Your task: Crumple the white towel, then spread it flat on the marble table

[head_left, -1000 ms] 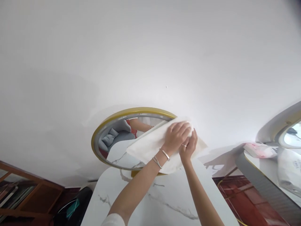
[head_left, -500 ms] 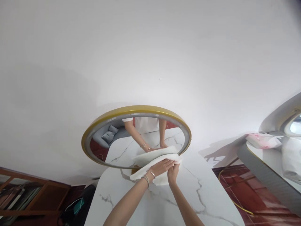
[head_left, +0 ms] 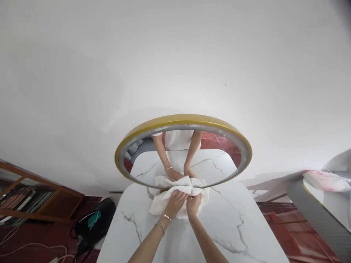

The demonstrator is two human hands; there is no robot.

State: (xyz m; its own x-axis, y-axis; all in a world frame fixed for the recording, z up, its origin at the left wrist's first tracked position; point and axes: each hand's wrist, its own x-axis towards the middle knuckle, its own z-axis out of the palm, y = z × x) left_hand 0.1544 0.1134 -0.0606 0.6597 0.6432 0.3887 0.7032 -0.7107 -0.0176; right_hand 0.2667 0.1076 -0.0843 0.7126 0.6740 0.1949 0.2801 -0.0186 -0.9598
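A crumpled white cloth (head_left: 158, 204) lies at the lower rim of a round gold-framed mirror (head_left: 183, 119), partly over the marble-patterned table (head_left: 227, 233). My left hand (head_left: 174, 205), with bracelets at the wrist, holds the cloth, its fingers bent over the folds. Close beside it, my right hand (head_left: 193, 206) grips a bunched part of the same cloth with curled fingers. The mirror's glass reflects both arms and the cloth. Folds of cloth hide most of the mirror's base.
A pale wall (head_left: 175, 54) rises behind the mirror. On the right stands a second table (head_left: 315, 204) bearing a pink-and-white packet (head_left: 326, 180). A black bag (head_left: 95, 226) sits at the left, near a wooden bookcase (head_left: 59, 202). Cables (head_left: 35, 244) trail over the red floor.
The cloth has gone from a smooth folded pad to a bunched, spread shape. Both hands have moved slightly left relative to the mirror and stand further apart. The view has shifted.
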